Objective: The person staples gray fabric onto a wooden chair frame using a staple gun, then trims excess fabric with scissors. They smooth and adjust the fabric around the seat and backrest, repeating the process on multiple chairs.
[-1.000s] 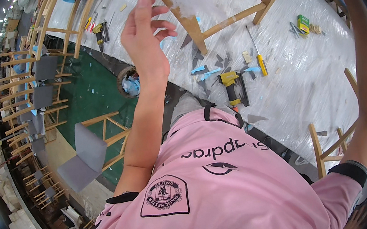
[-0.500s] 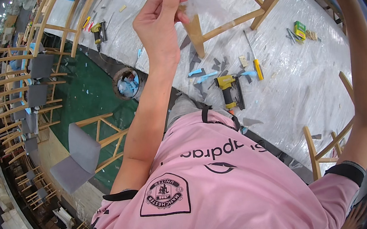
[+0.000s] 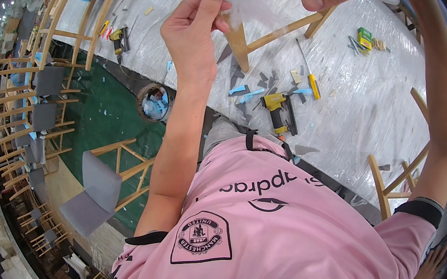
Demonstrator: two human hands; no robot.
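Glossy plastic-wrapped table (image 3: 365, 104), bare wooden frame (image 3: 277, 33), seemingly matt.

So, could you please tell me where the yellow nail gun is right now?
The yellow nail gun lies on the plastic-covered table near the middle of the head view, just left of the yellow-handled screwdriver, among blue and grey scraps.

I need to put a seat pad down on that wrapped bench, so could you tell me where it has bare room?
The plastic-wrapped table lies bare between the yellow screwdriver, the green box and the wooden frame. It is crowded around the yellow nail gun, among grey and blue scraps.
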